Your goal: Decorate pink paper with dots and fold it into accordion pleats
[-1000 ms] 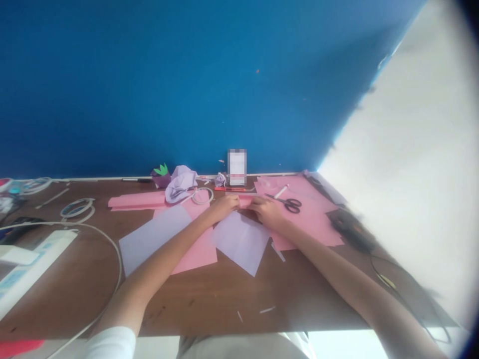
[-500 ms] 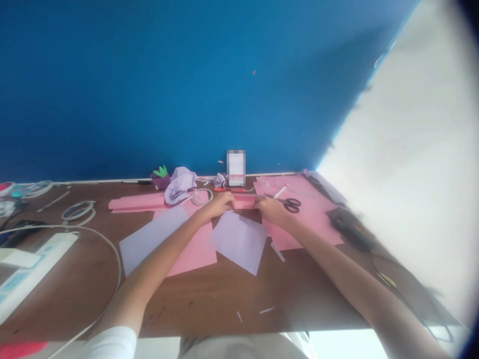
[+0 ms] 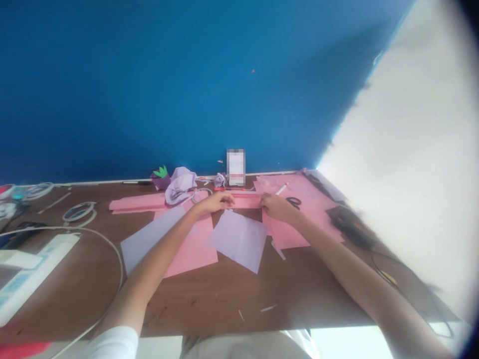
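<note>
A long folded strip of pink paper lies across the far middle of the brown table. My left hand rests on its left part with fingers curled down onto it. To the right, my right hand presses on the same strip, fingers closed over its edge. The strip's length runs on leftward past my left hand. A lilac sheet lies just in front of both hands, over more pink paper.
Black scissors and a white marker lie on a pink sheet by my right hand. A crumpled lilac paper, a purple paper fruit and a small box stand by the blue wall. Cable loops and a white power strip lie on the left.
Both hands have moved apart along the pink strip, the left slightly left and the right slightly right. More of the strip shows between them.
</note>
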### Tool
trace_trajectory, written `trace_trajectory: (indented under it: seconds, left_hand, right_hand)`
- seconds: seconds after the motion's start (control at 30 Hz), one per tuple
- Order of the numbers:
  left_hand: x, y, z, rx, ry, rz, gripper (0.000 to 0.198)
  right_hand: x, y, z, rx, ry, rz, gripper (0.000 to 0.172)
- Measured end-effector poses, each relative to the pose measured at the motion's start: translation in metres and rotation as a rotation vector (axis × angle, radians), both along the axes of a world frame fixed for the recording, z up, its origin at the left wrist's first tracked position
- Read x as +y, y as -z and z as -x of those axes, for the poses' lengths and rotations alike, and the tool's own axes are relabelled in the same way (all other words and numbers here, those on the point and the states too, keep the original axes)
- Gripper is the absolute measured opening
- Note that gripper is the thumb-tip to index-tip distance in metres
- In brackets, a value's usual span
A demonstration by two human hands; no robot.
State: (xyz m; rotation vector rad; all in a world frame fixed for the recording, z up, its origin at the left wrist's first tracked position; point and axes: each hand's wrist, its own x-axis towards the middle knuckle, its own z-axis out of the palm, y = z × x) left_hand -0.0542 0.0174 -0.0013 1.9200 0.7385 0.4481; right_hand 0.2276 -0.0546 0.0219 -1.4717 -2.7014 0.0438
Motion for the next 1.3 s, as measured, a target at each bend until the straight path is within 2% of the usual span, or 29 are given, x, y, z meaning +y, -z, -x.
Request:
trace_trajectory:
  seconds: [0.1, 0.2, 0.37, 0.47, 0.63, 0.8, 0.9, 1.0, 1.07, 1.13, 1.23, 1.3]
  left_hand:
    - [-0.001, -0.005, 0.004, -0.040, 0.015, 0.081, 0.027]
    - [-0.002, -0.008, 0.007, -0.045, 0.009, 0.140, 0.032]
    - [0.001, -0.003, 0.004, -0.018, -0.034, 0.070, 0.028]
    - [-0.002, -0.004, -0.005, 0.089, -0.057, -0.061, 0.025]
    - [-0.021, -0.017, -0.027, 0.204, -0.148, -0.515, 0.020]
    - [-0.033, -0.013, -0.038, 0.310, -0.094, -0.731, 0.024]
    - [-0.035, -0.009, -0.040, 0.371, -0.046, -0.869, 0.021]
    - [-0.035, -0.015, -0.041, 0.375, -0.089, -0.890, 0.022]
    - [-0.036, -0.024, -0.041, 0.350, -0.142, -0.835, 0.022]
    - [-0.038, -0.037, -0.038, 0.324, -0.155, -0.738, 0.020]
    - [-0.041, -0.053, -0.032, 0.359, -0.037, -0.519, 0.016]
    - [-0.043, -0.059, -0.028, 0.360, 0.052, -0.376, 0.019]
  right_hand:
    - [0.002, 0.001, -0.003, 0.064, -0.044, 0.005, 0.036]
    - [0.002, 0.003, -0.001, 0.087, -0.005, 0.009, 0.030]
    - [0.001, 0.007, 0.006, 0.190, 0.043, -0.021, 0.017]
    - [0.003, 0.010, 0.009, 0.214, 0.047, -0.047, 0.017]
    - [0.006, 0.016, 0.011, 0.043, -0.025, -0.168, 0.017]
    - [0.008, 0.022, 0.011, -0.109, -0.113, -0.291, 0.022]
    - [0.009, 0.020, 0.009, -0.076, -0.094, -0.317, 0.023]
    - [0.009, 0.012, 0.008, 0.055, -0.050, -0.311, 0.024]
    - [0.008, 0.003, 0.008, 0.181, -0.037, -0.271, 0.025]
    - [0.006, -0.007, 0.008, 0.312, -0.027, -0.161, 0.026]
    - [0.003, -0.019, 0.007, 0.521, -0.010, 0.179, 0.031]
    - [0.001, -0.023, 0.005, 0.641, 0.012, 0.395, 0.037]
